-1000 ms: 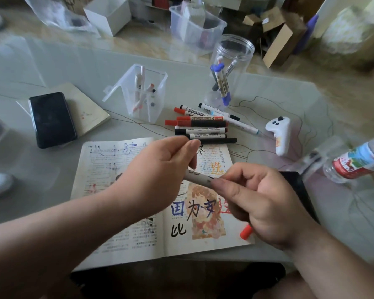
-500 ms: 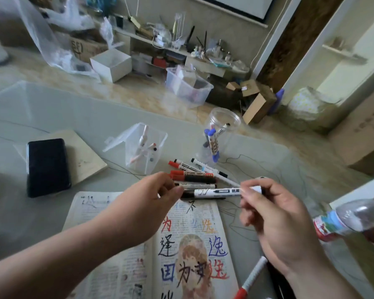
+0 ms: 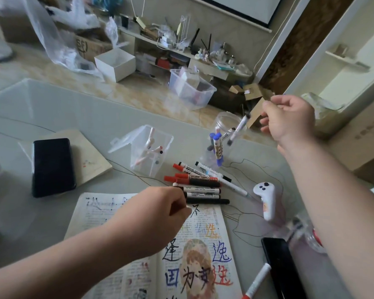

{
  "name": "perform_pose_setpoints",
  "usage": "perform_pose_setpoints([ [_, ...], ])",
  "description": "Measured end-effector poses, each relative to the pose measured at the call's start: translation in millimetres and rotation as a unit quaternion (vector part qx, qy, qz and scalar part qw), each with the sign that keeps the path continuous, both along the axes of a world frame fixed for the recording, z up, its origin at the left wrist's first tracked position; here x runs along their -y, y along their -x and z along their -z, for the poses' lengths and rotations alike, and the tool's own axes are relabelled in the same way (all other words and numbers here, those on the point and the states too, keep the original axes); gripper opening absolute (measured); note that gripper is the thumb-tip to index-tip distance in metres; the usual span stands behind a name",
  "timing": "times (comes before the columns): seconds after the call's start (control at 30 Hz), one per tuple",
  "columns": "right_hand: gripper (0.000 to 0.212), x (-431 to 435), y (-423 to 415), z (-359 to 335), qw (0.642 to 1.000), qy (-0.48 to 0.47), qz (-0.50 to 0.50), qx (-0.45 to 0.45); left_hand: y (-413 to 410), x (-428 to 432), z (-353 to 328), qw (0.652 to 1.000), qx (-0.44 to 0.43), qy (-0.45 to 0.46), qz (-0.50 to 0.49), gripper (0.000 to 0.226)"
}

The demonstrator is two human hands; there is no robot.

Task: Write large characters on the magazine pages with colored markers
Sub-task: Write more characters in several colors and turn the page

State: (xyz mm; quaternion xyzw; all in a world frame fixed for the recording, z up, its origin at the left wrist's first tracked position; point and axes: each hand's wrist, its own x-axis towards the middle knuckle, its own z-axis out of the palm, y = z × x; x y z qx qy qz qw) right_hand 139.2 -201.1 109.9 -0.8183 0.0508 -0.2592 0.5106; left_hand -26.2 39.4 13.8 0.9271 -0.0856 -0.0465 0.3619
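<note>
Right hand (image 3: pixel 289 119) hovers by jar rim (image 3: pixel 225 113), left hand (image 3: pixel 160 212) at magazine (image 3: pixel 91 216) edge.

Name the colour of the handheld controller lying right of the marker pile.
The controller is white with dark buttons; the head view shows it.

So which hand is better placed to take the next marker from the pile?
Left, probably. The left hand is at the marker pile by the magazine's top edge; the right hand is raised near the clear jar, well apart from the pile.
</note>
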Motion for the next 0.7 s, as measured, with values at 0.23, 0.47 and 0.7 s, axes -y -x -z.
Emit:
perform_pose_setpoints([
  [0.23,0.01,30,82,53,0.982,0.155,-0.041,-0.1,0,0,8,0.996,-0.028,-0.08,0.042,0.029],
  [0.47,0.034,71,169,141,0.772,0.391,-0.095,-0.492,14,4,22,0.963,-0.123,-0.192,0.143,0.025],
  [0.7,0.023,58,175,162,0.837,0.265,-0.048,-0.476,26,8,17,0.926,-0.181,-0.272,0.189,0.038],
])
